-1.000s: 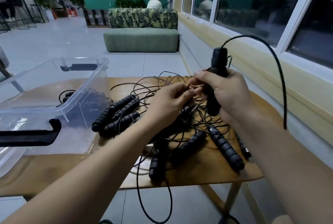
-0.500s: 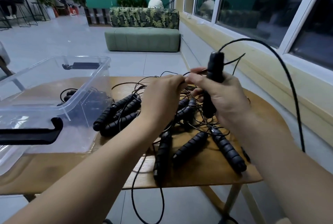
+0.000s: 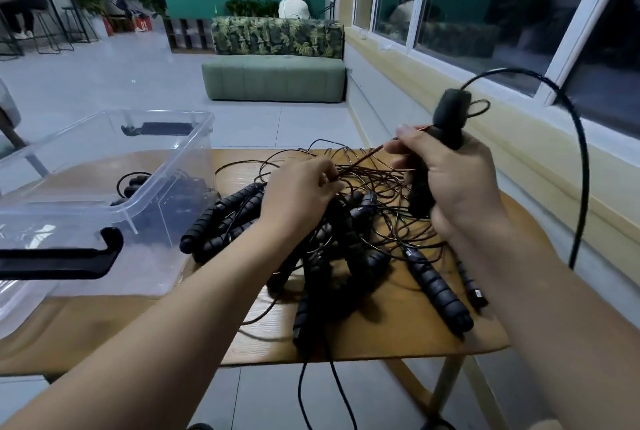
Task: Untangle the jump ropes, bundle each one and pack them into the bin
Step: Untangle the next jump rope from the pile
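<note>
The tangled jump ropes [image 3: 349, 232] lie in a heap on the wooden table [image 3: 388, 339], some cords hanging off its near edge. Our right hand [image 3: 457, 187] grips a black handle [image 3: 450, 114] upright above the heap, its cord [image 3: 583, 166] arching off to the right. Our left hand [image 3: 298, 194] pinches thin strands [image 3: 363, 157] that run up to the right hand's fingertips. Left of the heap stands the clear plastic bin [image 3: 169, 138], with a rope [image 3: 133, 183] inside.

Clear glossy plastic bin [image 3: 166, 152], wooden table [image 3: 398, 332]
</note>
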Tool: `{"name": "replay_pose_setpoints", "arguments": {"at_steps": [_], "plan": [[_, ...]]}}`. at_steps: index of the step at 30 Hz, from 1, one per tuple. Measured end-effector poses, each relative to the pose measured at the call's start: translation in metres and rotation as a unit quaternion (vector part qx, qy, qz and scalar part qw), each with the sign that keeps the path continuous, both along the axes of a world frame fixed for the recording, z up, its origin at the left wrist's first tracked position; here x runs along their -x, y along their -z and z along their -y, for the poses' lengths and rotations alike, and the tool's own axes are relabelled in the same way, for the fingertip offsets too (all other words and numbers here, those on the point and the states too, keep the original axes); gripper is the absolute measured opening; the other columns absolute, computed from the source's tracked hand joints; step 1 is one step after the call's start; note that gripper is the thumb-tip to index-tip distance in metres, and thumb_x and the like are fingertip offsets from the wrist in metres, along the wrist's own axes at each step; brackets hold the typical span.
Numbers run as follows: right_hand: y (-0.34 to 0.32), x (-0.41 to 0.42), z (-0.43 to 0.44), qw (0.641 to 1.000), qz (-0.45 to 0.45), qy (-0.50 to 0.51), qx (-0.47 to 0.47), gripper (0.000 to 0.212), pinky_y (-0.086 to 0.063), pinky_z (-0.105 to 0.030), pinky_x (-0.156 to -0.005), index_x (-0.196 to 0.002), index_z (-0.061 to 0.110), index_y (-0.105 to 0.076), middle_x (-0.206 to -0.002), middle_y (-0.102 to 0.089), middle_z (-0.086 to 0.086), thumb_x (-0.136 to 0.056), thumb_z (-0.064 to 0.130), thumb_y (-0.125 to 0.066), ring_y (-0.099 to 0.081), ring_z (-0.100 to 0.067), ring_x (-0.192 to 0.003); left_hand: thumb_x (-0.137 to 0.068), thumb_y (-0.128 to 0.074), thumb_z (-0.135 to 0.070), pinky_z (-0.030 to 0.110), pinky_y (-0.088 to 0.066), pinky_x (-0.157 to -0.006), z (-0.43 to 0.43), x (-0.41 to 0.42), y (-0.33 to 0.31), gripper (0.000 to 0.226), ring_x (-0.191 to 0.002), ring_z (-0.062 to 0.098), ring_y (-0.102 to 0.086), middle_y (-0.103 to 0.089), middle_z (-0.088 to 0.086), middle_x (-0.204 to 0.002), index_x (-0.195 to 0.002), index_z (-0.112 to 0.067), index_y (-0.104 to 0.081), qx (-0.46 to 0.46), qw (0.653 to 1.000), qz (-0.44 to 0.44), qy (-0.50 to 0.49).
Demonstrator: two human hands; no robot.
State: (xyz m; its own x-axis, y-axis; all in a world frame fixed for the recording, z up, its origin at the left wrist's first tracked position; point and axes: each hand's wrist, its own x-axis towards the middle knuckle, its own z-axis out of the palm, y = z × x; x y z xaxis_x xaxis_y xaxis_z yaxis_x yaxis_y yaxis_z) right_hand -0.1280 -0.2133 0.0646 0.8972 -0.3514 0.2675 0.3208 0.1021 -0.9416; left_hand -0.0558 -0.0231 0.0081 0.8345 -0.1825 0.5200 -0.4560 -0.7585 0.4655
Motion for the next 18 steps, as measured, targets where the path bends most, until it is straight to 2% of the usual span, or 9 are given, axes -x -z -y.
{"name": "replay_pose_setpoints", "arguments": {"at_steps": [3, 6, 10, 12, 14, 15, 18], "plan": [[0.001, -0.004, 0.005, 1.0, -0.011, 0.011, -0.026, 0.011, -0.049, -0.028, -0.061, -0.094, 0.013, -0.075, -0.091, -0.082, -0.01, -0.096, 0.023, -0.08, -0.071, -0.017, -0.069, -0.089, -0.08, -0.046, 0.036, -0.055, -0.075, -0.007, -0.001, -0.009, 0.02, -0.079, 0.015, -0.066, -0.074, -0.008, -0.081, -0.094, -0.027, -0.078, 0.02, 1.0, 0.018, -0.012], [0.001, -0.005, 0.004, 0.999, -0.021, -0.026, -0.035, 0.016, -0.049, -0.026, -0.06, -0.1, 0.012, -0.076, -0.096, -0.082, -0.011, -0.093, 0.025, -0.083, -0.068, -0.016, -0.067, -0.088, -0.081, -0.045, 0.036, -0.051, -0.069, -0.008, 0.004, -0.017, 0.021, -0.074, 0.017, -0.064, -0.074, -0.005, -0.079, -0.092, -0.024, -0.08, 0.032, 0.998, 0.053, 0.006], [0.01, -0.004, -0.012, 0.994, -0.026, -0.103, -0.008, 0.017, -0.046, -0.023, -0.055, -0.104, 0.009, -0.077, -0.094, -0.08, -0.014, -0.093, 0.021, -0.082, -0.066, -0.018, -0.065, -0.087, -0.082, -0.04, 0.038, -0.048, -0.067, 0.0, 0.013, -0.028, 0.017, -0.076, 0.022, -0.062, -0.072, -0.005, -0.079, -0.089, -0.023, -0.077, 0.029, 0.992, 0.113, 0.049], [0.015, -0.006, -0.019, 0.995, -0.027, -0.099, 0.01, 0.012, -0.048, -0.023, -0.054, -0.102, 0.009, -0.077, -0.088, -0.078, -0.013, -0.094, 0.016, -0.082, -0.066, -0.018, -0.063, -0.087, -0.081, -0.031, 0.039, -0.051, -0.068, 0.006, 0.018, -0.025, 0.011, -0.076, 0.019, -0.062, -0.071, -0.008, -0.08, -0.091, -0.024, -0.074, 0.015, 0.989, 0.118, 0.086], [0.018, -0.007, -0.021, 0.996, -0.03, -0.075, 0.034, 0.006, -0.05, -0.024, -0.055, -0.096, 0.008, -0.077, -0.083, -0.079, -0.01, -0.095, 0.012, -0.081, -0.068, -0.017, -0.062, -0.09, -0.08, -0.026, 0.034, -0.05, -0.068, 0.009, 0.02, -0.017, 0.012, -0.073, 0.01, -0.062, -0.069, -0.013, -0.078, -0.095, -0.029, -0.069, 0.04, 0.991, 0.046, 0.12], [0.019, -0.008, -0.021, 0.996, -0.035, -0.068, 0.049, 0.005, -0.05, -0.026, -0.057, -0.094, 0.009, -0.077, -0.083, -0.08, -0.009, -0.095, 0.013, -0.08, -0.07, -0.016, -0.063, -0.093, -0.078, -0.031, 0.031, -0.048, -0.067, 0.009, 0.018, -0.013, 0.014, -0.073, 0.005, -0.062, -0.069, -0.014, -0.079, -0.097, -0.031, -0.064, 0.055, 0.99, -0.01, 0.129], [0.017, -0.009, -0.017, 0.995, -0.041, -0.056, 0.073, 0.007, -0.049, -0.027, -0.057, -0.09, 0.011, -0.077, -0.083, -0.081, -0.011, -0.096, 0.014, -0.079, -0.071, -0.017, -0.064, -0.096, -0.065, -0.063, 0.03, -0.05, -0.071, 0.008, 0.015, -0.007, 0.033, -0.078, 0.005, -0.068, -0.076, -0.012, -0.087, -0.108, -0.034, -0.056, 0.062, 0.979, -0.128, 0.146]]}}
